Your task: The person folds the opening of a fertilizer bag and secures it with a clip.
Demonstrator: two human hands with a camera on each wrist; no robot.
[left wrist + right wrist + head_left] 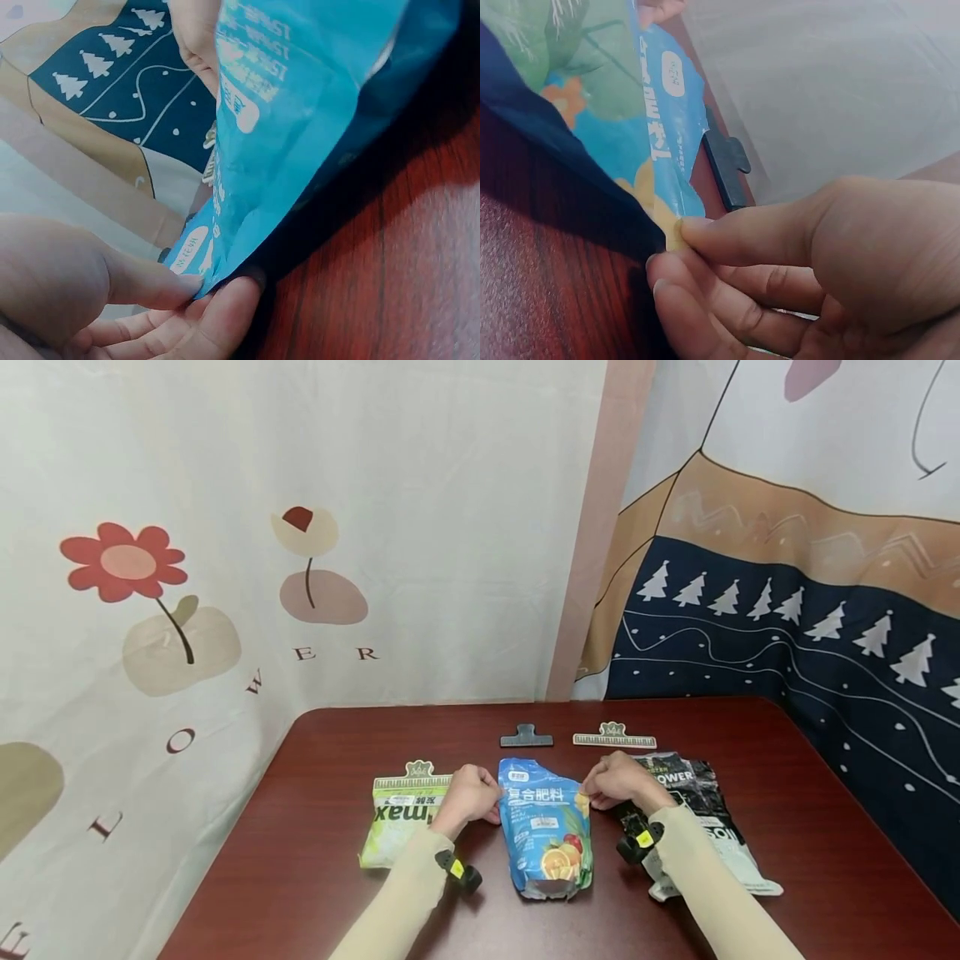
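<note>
A blue fertilizer bag [543,835] with fruit printed on its front lies at the middle of the table, its top edge cut unevenly. My left hand [474,793] pinches the bag's left edge near the top; in the left wrist view, thumb and fingertips [236,300] meet on the blue film. On the opposite side, my right hand [617,779] pinches the right edge between thumb and finger, as the right wrist view shows at the yellow-printed border. A dark clip [527,739] and a cream ruler-marked clip [614,739] lie behind the bag.
Left of the blue bag lies a green bag [382,839] with a cream clip [411,782] across its top. A black and white bag [731,839] rests to the right, partly under my right forearm. The dark red table [300,877] meets a printed curtain [450,568] at the back.
</note>
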